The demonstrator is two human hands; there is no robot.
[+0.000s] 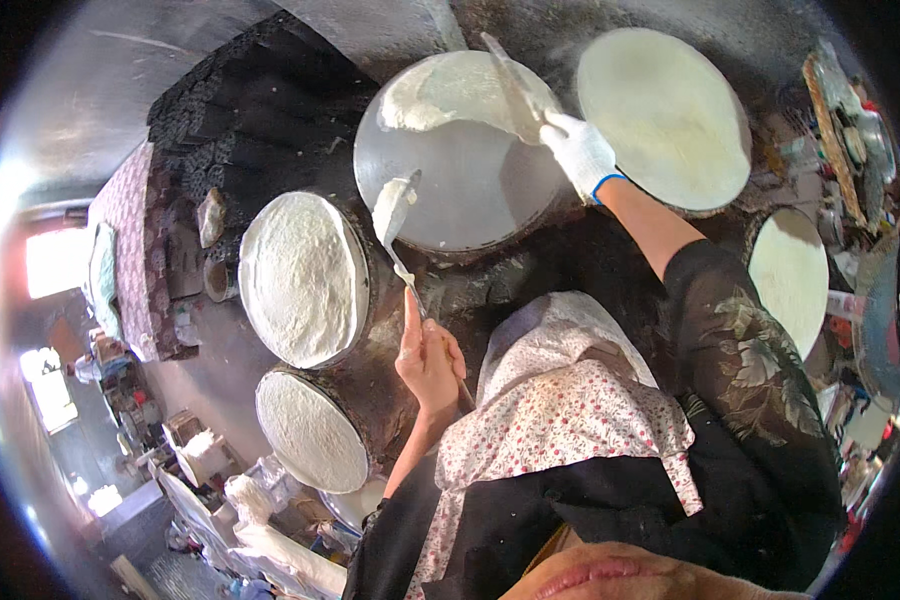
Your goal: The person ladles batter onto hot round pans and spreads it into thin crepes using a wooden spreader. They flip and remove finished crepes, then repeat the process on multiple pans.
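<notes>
My left hand (430, 362), bare, is closed around the long handle of a ladle (390, 212) smeared with pale batter. The ladle's head hangs over the left part of a large round griddle (440, 200). Along the far side of that griddle lies a curved band of pale batter (422, 100); its near part is bare grey metal. In a white glove with a blue cuff, my right hand (580, 155) grips a flat scraper (515, 88) at the griddle's far right side. The scraper's blade is coated with batter and meets the edge of the band.
Round griddles covered with pale batter stand around me: one far right (665, 120), two at the left (300, 280) (312, 432) and one near right (790, 280). A stack of dark hollow briquettes (260, 100) rises at the far left. Cluttered shelves (850, 140) line the right.
</notes>
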